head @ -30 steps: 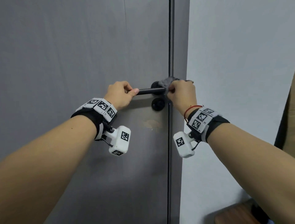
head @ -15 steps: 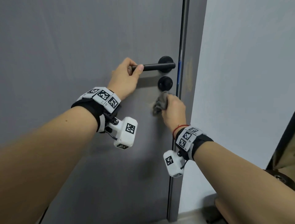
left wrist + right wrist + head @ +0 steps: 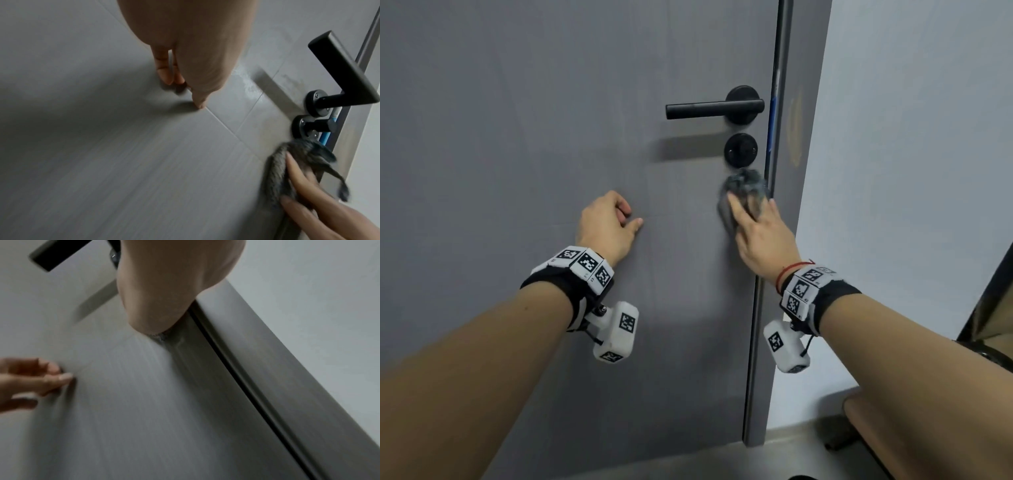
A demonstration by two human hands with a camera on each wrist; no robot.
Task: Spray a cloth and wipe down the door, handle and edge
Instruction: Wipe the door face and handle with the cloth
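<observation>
The grey door (image 3: 517, 137) fills the head view, with its black lever handle (image 3: 709, 108) and a round lock knob (image 3: 740, 150) below it. My right hand (image 3: 760, 233) presses a crumpled grey cloth (image 3: 746, 181) against the door just under the knob, close to the door edge (image 3: 760, 308). Its fingers (image 3: 304, 183) lie straight over the cloth (image 3: 275, 170). My left hand (image 3: 606, 226) is lower left of the handle and holds nothing. Its fingers are loosely curled, and the thumb tip (image 3: 198, 104) touches the door face. The handle (image 3: 347, 71) is free.
A white wall (image 3: 911, 171) runs right of the grey door frame (image 3: 787, 240). A brown piece of furniture (image 3: 859, 414) stands low at the right, with a dark object (image 3: 989, 308) above it. A pale floor strip (image 3: 688, 459) shows under the door.
My left hand has let go of the handle and dropped to the door face. My right hand has carried the cloth from the handle's base down below the knob and now lies flat on it.
</observation>
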